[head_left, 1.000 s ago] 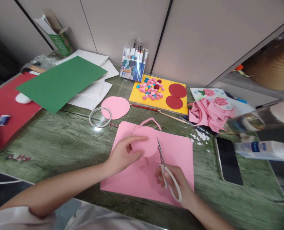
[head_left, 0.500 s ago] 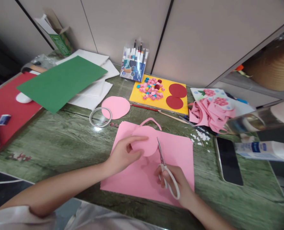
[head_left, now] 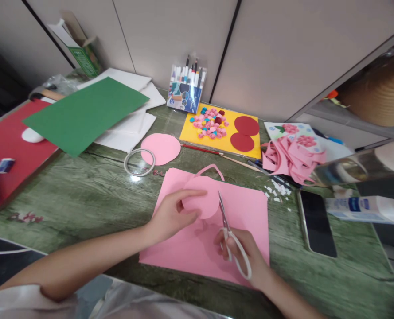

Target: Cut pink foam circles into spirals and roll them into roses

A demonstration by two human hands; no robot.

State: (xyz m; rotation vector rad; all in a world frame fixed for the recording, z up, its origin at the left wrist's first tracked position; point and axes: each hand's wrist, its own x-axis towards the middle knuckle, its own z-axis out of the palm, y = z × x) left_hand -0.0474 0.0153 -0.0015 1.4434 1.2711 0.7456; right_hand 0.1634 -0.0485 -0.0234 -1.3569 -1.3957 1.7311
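Note:
Between the thumb and fingers of my left hand (head_left: 175,215) is a round pink paper piece (head_left: 204,201), held above a stack of pink paper (head_left: 183,257). A narrow curved paper strip (head_left: 210,167) trails off behind the round piece. My right hand (head_left: 241,252) grips white-handled scissors (head_left: 224,212), fingers in the loops. The blades point away from me, beside the round piece's right edge. Further back, another pink paper circle (head_left: 161,148) lies on the table, partly inside a grey ring (head_left: 126,164).
A yellow sheet (head_left: 228,150) bears small paper rolls and two red circles (head_left: 246,126). Pink paper scraps (head_left: 290,157), a phone (head_left: 318,223) and a white tube (head_left: 366,209) are on the right. Behind stands a marker pack (head_left: 185,93); a green sheet (head_left: 87,115) lies left.
The scissors' handle loops have spread slightly, and the round piece has shifted a little toward me. Both hands stay nearly in place.

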